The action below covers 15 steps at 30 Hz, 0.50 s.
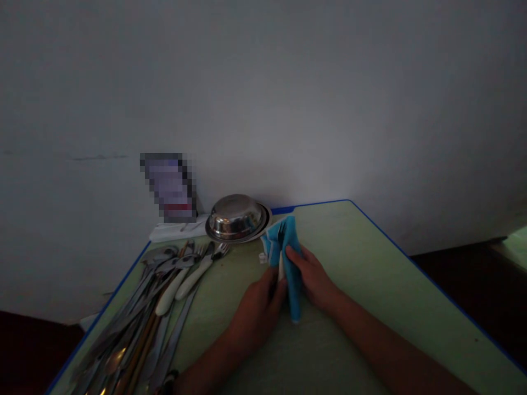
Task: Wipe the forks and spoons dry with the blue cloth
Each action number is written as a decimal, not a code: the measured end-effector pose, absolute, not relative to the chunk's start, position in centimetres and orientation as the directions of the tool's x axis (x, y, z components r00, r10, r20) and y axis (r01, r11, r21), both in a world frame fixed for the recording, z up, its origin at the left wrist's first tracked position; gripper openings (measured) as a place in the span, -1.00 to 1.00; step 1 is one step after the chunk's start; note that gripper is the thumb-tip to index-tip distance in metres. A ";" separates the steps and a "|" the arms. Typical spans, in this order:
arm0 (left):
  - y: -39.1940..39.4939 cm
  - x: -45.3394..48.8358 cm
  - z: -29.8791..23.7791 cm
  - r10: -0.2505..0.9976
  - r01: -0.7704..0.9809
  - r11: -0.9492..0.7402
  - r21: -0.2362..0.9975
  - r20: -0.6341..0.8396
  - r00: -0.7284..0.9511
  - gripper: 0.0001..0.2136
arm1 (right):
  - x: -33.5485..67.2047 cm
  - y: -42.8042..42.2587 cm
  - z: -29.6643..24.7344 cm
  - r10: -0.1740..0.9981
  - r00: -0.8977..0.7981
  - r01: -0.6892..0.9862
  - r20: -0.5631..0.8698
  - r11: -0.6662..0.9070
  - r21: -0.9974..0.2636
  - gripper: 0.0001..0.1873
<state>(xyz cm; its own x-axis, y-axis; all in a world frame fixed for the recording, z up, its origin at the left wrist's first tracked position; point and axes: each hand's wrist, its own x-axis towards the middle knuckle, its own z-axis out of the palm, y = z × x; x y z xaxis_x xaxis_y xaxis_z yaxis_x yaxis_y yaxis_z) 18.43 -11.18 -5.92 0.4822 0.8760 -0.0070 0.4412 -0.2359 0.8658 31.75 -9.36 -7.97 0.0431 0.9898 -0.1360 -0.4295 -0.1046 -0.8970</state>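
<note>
Near the middle of the table, my left hand [261, 302] is closed round the white handle of a fork [281, 233], whose dark tines point up and away from me. A blue cloth [293, 274] lies behind and around the fork and hangs down on its right side. My right hand [310, 271] grips the cloth from the right, its thumb pressed on the front. The fork's lower end is hidden by my left fingers. A small white label [262, 257] sticks out at the cloth's left edge.
On the left lies a pile of cutlery [152, 302], with spoons, forks and white-handled pieces. Upturned metal bowls [236, 216] stand at the back against the wall. A blurred-out screen [171, 186] leans behind a white packet [177, 229]. The green table [362, 252] has a blue edge.
</note>
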 end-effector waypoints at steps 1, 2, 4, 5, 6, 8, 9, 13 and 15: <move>-11.2 18.5 -5.9 0.871 0.445 -0.252 0.859 0.001 0.492 -0.79 | 31.8 -9.3 -8.0 0.992 0.054 -0.397 -0.110 -0.080 -0.914 -0.65; -11.2 18.5 -5.8 0.868 0.451 -0.267 0.852 0.009 0.497 -0.79 | 31.9 -9.2 -8.1 0.993 0.063 -0.385 -0.100 -0.068 -0.920 -0.66; -11.2 18.5 -5.8 0.857 0.468 -0.294 0.833 0.013 0.516 -0.76 | 32.1 -9.1 -8.1 0.991 0.076 -0.412 -0.112 -0.071 -0.908 -0.69; -11.2 18.5 -5.8 0.848 0.476 -0.309 0.823 0.012 0.529 -0.74 | 32.1 -9.1 -8.0 0.989 0.079 -0.435 -0.129 -0.082 -0.897 -0.70; -11.2 18.5 -5.7 0.839 0.483 -0.323 0.813 0.010 0.545 -0.73 | 32.2 -9.0 -8.0 0.986 0.077 -0.458 -0.147 -0.096 -0.884 -0.71; -11.2 18.4 -5.7 0.821 0.491 -0.353 0.797 0.012 0.570 -0.75 | 32.2 -9.0 -7.8 0.983 0.059 -0.492 -0.176 -0.125 -0.861 -0.72; -11.3 18.4 -5.6 0.816 0.488 -0.367 0.792 0.022 0.578 -0.78 | 32.2 -9.0 -7.7 0.981 0.050 -0.505 -0.187 -0.137 -0.853 -0.72; -11.4 18.3 -5.5 0.836 0.411 -0.365 0.836 0.100 0.539 -0.84 | 32.5 -9.0 -7.3 0.966 0.059 -0.528 -0.252 -0.184 -0.829 -0.68; -11.4 18.2 -5.7 0.887 0.363 -0.314 0.877 0.135 0.441 -0.83 | 32.7 -9.0 -7.2 0.969 0.050 -0.471 -0.244 -0.193 -0.861 -0.66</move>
<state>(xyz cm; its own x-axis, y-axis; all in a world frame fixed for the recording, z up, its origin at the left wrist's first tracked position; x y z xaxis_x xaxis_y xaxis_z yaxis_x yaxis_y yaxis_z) 18.19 -11.45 -5.65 0.4414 0.8871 0.1349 0.3629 -0.3140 0.8773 32.75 -8.98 -7.23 0.0500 0.9685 -0.2439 -0.4708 -0.1925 -0.8610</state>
